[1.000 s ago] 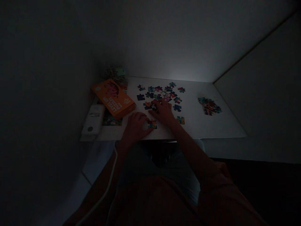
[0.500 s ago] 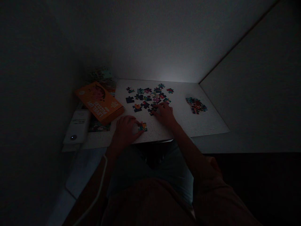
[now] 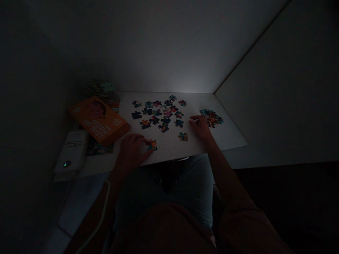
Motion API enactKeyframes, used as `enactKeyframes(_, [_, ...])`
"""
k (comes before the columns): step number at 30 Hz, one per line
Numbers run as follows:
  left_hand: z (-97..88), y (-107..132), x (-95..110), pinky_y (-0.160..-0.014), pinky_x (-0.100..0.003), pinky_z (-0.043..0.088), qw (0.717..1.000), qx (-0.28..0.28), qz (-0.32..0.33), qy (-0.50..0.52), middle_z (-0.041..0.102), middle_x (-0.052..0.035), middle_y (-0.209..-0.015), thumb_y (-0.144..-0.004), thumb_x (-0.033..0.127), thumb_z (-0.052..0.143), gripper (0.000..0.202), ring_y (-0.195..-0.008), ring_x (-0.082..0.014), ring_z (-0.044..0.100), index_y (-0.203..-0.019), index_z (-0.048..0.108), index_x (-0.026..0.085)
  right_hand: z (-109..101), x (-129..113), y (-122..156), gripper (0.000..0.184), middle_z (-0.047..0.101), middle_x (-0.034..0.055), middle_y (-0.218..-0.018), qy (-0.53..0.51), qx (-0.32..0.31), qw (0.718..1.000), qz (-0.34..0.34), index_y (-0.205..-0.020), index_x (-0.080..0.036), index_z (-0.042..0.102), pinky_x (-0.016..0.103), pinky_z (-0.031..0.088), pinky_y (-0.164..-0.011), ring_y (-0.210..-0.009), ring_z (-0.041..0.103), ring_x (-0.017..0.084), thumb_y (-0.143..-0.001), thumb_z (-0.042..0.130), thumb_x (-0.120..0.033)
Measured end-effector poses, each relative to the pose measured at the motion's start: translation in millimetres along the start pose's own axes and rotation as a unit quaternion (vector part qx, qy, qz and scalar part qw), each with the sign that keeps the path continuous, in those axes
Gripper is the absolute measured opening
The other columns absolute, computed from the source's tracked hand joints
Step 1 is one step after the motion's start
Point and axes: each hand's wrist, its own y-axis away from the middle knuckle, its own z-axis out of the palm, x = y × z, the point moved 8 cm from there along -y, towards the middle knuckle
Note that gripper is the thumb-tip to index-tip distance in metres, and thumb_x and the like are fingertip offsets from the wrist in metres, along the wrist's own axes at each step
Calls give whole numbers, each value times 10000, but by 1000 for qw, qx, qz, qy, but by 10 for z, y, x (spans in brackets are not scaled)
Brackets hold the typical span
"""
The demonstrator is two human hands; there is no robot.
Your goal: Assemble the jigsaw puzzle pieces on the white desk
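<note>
Before you, one white bench. Loose jigsaw pieces: about twenty, mid-bench, exact count unclear where several overlap. Orange-and-teal jigsaw piece: one, near the front edge, at your left hand, thumb and index finger parted about its left side; whether they grip it cannot be told. Right hand: one, just beside the single jigsaw heap, fingers curled, thumb and index slightly apart, nothing visible between. Orange puzzle box, lettered "LEVEL UP! PUZZLES": one, at left, overlapping one printed sheet. White device: one, beside that sheet.
</note>
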Motion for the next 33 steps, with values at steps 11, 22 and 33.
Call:
enactKeyframes(11, [-17, -41, 9, -1194, -701, 575, 1000, -5, 13, -4, 810, -105, -1374, -993, 484, 846, 329, -1345, -432, 717, -1262, 803, 299, 111, -213, 117, 485, 689, 239, -1482, 102, -7, 994, -49, -1477, -176, 772, 630, 545, -1193, -1360, 644, 417, -1079, 609, -402])
enactKeyframes(22, [-11, -13, 32, -1231, -638, 548, 1000, -6, 12, -21, 801, -118, -1390, -1035, 496, 801, 302, -1368, -380, 705, -1289, 792, 333, 139, -241, 153, 598, 638, 245, -1655, 111, -5, 992, -59, -1640, -186, 619, 644, 531, -1211, -1463, 618, 431, -1078, 572, -385])
enactKeyframes(33, [13, 12, -11, -1227, -622, 538, 1000, -4, 12, -22, 786, -136, -1405, -1017, 488, 834, 330, -1371, -388, 688, -1295, 808, 313, 105, -235, 183, 705, 480, 303, -1762, 137, 33, 988, -61, -1703, -150, 546, 704, 510, -1236, -1535, 554, 474, -1077, 572, -474])
